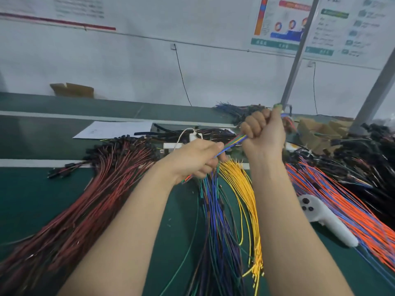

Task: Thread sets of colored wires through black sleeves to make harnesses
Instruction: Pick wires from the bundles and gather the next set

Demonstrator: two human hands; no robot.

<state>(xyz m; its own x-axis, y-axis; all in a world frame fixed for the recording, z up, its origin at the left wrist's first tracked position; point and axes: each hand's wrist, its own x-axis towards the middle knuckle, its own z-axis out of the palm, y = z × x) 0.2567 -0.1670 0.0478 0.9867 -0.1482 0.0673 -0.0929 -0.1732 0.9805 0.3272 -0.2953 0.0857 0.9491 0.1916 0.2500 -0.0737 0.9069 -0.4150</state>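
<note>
factory workbench | wire heaps (70,201) | green mat (32,199) | wall charts (280,24)

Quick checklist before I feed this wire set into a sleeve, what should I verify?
1. Right hand grips the wire set: ok.
2. Left hand holds the same set lower down: ok.
3. Wires run together and straight between the hands: ok.
4. Wire tips level with each other: cannot tell, the hands hide them.
5. Sleeve ready in a hand: not ok, none shows in either hand; the black sleeves lie on the bench behind.
6. Loose yellow wires kept out of the set: cannot tell, they lie right under the left hand.
</note>
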